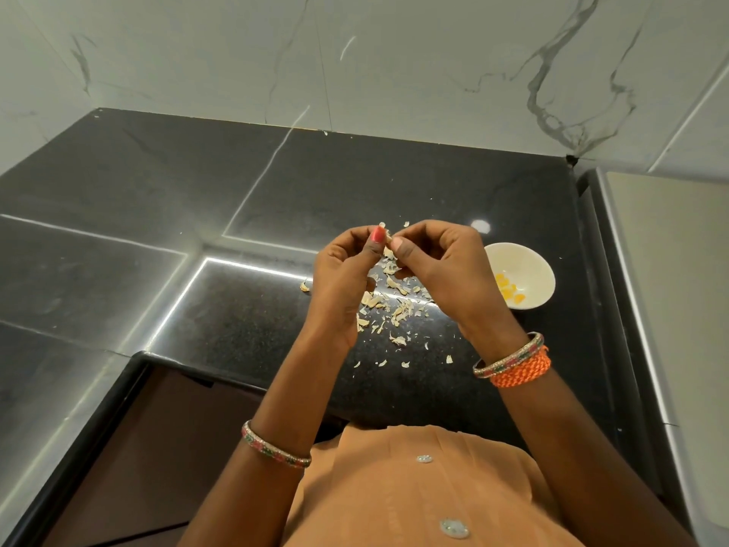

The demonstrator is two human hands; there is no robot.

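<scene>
Garlic clove (388,238) pinched btwn L fingers (374,242), R fingers (400,248)

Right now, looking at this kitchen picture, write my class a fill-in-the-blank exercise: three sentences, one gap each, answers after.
1. The left hand and the right hand pinch a small clove above the ____ counter.
2. The white bowl holds a few ____ pieces.
3. The bowl stands to the ____ of the scattered peels.
Answers: black; yellow; right.
</scene>
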